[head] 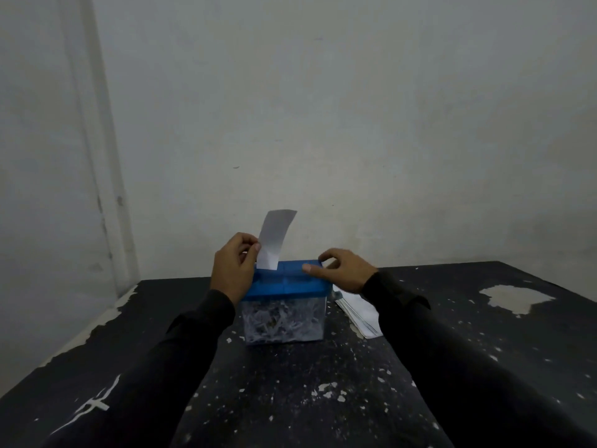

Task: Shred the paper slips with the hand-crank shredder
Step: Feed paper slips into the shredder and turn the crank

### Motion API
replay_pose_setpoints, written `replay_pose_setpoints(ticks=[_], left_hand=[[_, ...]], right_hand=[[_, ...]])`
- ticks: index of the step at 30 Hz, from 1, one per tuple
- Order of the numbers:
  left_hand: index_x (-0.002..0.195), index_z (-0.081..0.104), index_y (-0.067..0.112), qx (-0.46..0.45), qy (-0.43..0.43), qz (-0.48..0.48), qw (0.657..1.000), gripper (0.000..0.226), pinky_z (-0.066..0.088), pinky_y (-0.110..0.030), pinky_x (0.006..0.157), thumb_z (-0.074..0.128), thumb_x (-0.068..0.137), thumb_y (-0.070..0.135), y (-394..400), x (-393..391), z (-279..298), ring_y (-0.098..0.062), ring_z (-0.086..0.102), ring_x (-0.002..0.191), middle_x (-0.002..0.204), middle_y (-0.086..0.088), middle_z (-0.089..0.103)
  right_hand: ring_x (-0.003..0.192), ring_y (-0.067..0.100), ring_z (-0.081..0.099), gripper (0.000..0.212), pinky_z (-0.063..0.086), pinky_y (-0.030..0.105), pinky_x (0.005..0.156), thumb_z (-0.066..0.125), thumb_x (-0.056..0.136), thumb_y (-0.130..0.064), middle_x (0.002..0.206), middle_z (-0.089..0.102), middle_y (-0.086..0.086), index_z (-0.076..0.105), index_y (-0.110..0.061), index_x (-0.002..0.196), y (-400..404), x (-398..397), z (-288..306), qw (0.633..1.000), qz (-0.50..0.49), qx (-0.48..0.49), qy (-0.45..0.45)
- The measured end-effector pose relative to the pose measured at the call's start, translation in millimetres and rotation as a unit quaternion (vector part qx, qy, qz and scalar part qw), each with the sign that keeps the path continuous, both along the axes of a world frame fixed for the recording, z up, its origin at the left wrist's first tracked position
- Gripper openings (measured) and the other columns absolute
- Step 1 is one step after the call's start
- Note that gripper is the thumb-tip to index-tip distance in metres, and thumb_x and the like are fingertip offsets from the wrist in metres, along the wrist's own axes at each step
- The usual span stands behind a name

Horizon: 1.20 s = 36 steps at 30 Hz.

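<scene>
A small shredder point(286, 282) with a blue top and a clear bin full of white shreds stands in the middle of the black table. A white paper slip point(274, 237) stands upright in the slot at the top's left end. My left hand point(234, 270) pinches the slip's left edge just above the slot. My right hand point(342, 270) sits at the top's right end, fingers curled over its corner and thumb on the lid. The crank is hidden behind that hand.
A stack of white paper slips point(358, 313) lies on the table point(323, 399) right of the shredder, partly under my right forearm. The black tabletop is chipped and speckled. A pale wall stands close behind, and the table's left edge runs along another wall.
</scene>
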<state>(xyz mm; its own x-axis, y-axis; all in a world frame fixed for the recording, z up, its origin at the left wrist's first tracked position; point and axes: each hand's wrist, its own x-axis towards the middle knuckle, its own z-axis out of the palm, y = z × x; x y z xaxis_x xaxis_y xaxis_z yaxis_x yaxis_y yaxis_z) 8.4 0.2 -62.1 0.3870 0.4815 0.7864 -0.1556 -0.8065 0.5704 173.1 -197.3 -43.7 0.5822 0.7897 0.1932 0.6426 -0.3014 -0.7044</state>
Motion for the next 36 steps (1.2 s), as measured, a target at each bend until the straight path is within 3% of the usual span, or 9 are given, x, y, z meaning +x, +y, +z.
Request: replay_pose_setpoints(ticks=[3, 11, 16, 21, 24, 27, 30, 33, 36], left_hand=[[0.096, 0.063, 0.012, -0.002, -0.006, 0.001, 1.0, 0.006, 0.054, -0.018, 0.07, 0.061, 0.101, 0.01, 0, 0, -2, -0.002, 0.065, 0.082, 0.089, 0.006, 0.067], [0.094, 0.065, 0.011, -0.01, 0.018, 0.004, 1.0, 0.005, 0.051, -0.01, 0.067, 0.064, 0.099, 0.011, 4, 0, -9, 0.006, 0.063, 0.078, 0.086, 0.004, 0.068], [0.093, 0.063, 0.012, -0.024, 0.03, -0.002, 0.999, 0.006, 0.048, -0.01, 0.063, 0.063, 0.099, 0.01, 1, 1, -9, 0.006, 0.062, 0.074, 0.085, 0.004, 0.067], [0.088, 0.059, 0.014, -0.017, 0.037, -0.01, 0.999, 0.012, 0.044, -0.012, 0.06, 0.061, 0.099, 0.007, -6, 0, -10, 0.003, 0.057, 0.068, 0.081, 0.003, 0.063], [0.09, 0.059, 0.016, -0.039, 0.083, -0.034, 0.995, 0.011, 0.046, -0.024, 0.063, 0.066, 0.098, 0.021, -6, 5, -10, -0.007, 0.057, 0.074, 0.088, 0.0, 0.063], [0.11, 0.06, 0.019, -0.048, 0.18, -0.042, 0.982, 0.045, 0.052, -0.029, 0.071, 0.076, 0.086, 0.054, -5, 6, -12, -0.01, 0.061, 0.089, 0.104, 0.005, 0.064], [0.126, 0.06, 0.025, -0.078, 0.211, -0.076, 0.971, 0.069, 0.051, -0.024, 0.077, 0.079, 0.074, 0.066, -4, 6, -9, -0.008, 0.061, 0.1, 0.117, 0.007, 0.065], [0.129, 0.06, 0.025, -0.082, 0.225, -0.087, 0.967, 0.092, 0.049, -0.022, 0.077, 0.074, 0.059, 0.083, -3, 4, -5, -0.009, 0.061, 0.103, 0.122, 0.006, 0.065], [0.131, 0.059, 0.022, -0.078, 0.227, -0.085, 0.967, 0.099, 0.05, -0.021, 0.076, 0.071, 0.055, 0.085, -3, 3, -5, -0.014, 0.061, 0.106, 0.124, 0.005, 0.064]], right_hand=[[0.102, 0.017, 0.061, 0.082, 0.053, 0.024, 0.074, 0.071, 0.075, -0.071, 0.119, 0.057, 0.002, 0.043, -0.028, 0.14, -4, -5, -19, 0.999, 0.025, 0.025, 0.033], [0.106, 0.019, 0.065, 0.082, 0.059, 0.037, 0.091, 0.074, 0.072, -0.073, 0.129, 0.062, 0.009, 0.042, -0.035, 0.137, -5, -3, -31, 0.996, 0.044, 0.061, 0.038], [0.103, 0.018, 0.063, 0.084, 0.055, 0.023, 0.067, 0.075, 0.074, -0.068, 0.136, 0.057, 0.007, 0.046, -0.03, 0.144, -6, -5, -20, 0.999, 0.012, 0.033, 0.023], [0.085, 0.017, 0.064, 0.091, 0.052, 0.022, 0.049, 0.078, 0.071, -0.069, 0.136, 0.06, 0.007, 0.045, -0.032, 0.148, -7, -7, -13, 0.999, 0.001, 0.025, 0.047], [0.072, 0.015, 0.065, 0.095, 0.046, 0.019, 0.041, 0.076, 0.074, -0.068, 0.14, 0.055, 0.007, 0.041, -0.029, 0.153, -8, -9, -9, 0.999, -0.007, 0.005, 0.033], [0.063, 0.013, 0.063, 0.092, 0.044, 0.018, 0.039, 0.075, 0.078, -0.064, 0.136, 0.056, 0.008, 0.04, -0.026, 0.154, -9, -13, -5, 1.0, -0.007, -0.005, 0.024], [0.064, 0.016, 0.065, 0.089, 0.049, 0.025, 0.046, 0.08, 0.081, -0.052, 0.122, 0.064, 0.011, 0.036, -0.024, 0.153, -13, -8, 0, 0.998, 0.015, -0.034, 0.04], [0.054, 0.017, 0.059, 0.065, 0.054, 0.035, 0.057, 0.077, 0.086, -0.008, 0.087, 0.071, 0.017, 0.042, -0.013, 0.14, -31, 1, 8, 0.984, 0.056, -0.01, 0.166], [0.061, 0.027, 0.067, 0.033, 0.061, 0.043, 0.072, 0.071, 0.091, -0.001, 0.093, 0.072, 0.03, 0.053, -0.002, 0.118, -48, 5, 15, 0.965, 0.111, 0.059, 0.23]])
